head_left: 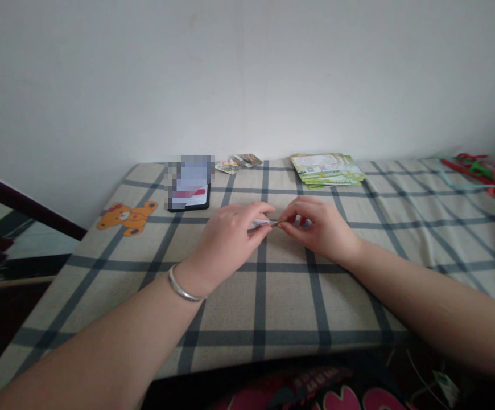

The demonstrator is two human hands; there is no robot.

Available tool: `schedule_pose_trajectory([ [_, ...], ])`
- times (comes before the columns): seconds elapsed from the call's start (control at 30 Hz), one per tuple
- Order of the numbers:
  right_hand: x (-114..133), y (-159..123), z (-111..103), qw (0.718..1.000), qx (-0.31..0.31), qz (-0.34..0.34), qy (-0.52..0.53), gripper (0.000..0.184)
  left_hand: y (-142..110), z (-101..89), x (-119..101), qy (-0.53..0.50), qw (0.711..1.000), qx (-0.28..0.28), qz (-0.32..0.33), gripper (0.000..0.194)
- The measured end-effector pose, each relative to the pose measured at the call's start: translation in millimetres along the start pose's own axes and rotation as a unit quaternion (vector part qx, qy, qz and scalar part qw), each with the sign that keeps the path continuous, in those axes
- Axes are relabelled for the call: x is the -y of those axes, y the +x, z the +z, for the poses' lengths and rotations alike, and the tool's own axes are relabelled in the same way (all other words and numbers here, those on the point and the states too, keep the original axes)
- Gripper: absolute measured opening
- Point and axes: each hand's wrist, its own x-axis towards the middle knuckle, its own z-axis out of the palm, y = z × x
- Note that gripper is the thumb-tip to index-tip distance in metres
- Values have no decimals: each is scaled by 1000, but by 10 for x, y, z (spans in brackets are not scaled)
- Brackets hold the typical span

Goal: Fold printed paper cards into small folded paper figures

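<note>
My left hand (239,228), with a silver bangle at its wrist, pinches a small piece of folded paper (261,224) between thumb and fingers. Most of the paper is hidden by these fingers. From the other side, my right hand (309,222) grips the paper's right end between thumb and index finger. Both hands are just above the middle of the checked tablecloth (290,302). Beyond them lie small folded printed paper pieces (239,163) and a fanned stack of green printed cards (328,169).
A phone (192,188) with a partly blurred screen lies at the back left. An orange bear sticker (127,218) is near the left edge. Red, green and turquoise ribbons (486,176) are heaped at the far right. A white wall (247,80) rises behind the table.
</note>
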Motion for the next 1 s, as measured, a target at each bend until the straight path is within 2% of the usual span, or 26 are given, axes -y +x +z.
schedule_pose_trajectory([
  [0.2, -25, 12, -9, 999, -3, -6, -41, 4, 15, -15, -4, 24, 1000, -4, -8, 24],
  [0.43, -59, 21, -45, 996, -22, 54, -65, 4, 41, -48, 33, 14, 999, 1, -43, 16],
  [0.57, -91, 15, -31, 995, -28, 56, -72, 3, 39, -51, 44, 31, 998, 26, -44, 10],
  [0.63, -102, 10, -13, 995, -49, 55, -74, 5, 33, -53, 26, 39, 998, 28, -43, 14],
  [0.73, -81, -2, 10, 990, -96, 49, -95, 13, 21, -55, -19, 51, 998, -7, -48, 17],
  [0.8, -40, -11, 15, 989, -83, 25, -116, 11, 18, -55, -43, 60, 997, -23, -45, 17],
  [0.9, 18, -19, 13, 994, -13, -17, -111, 5, 24, -49, -49, 69, 997, -17, -25, 14],
  [1.0, 23, -17, 14, 995, -1, -24, -92, 15, 34, -33, -36, 64, 998, -3, -21, 8],
])
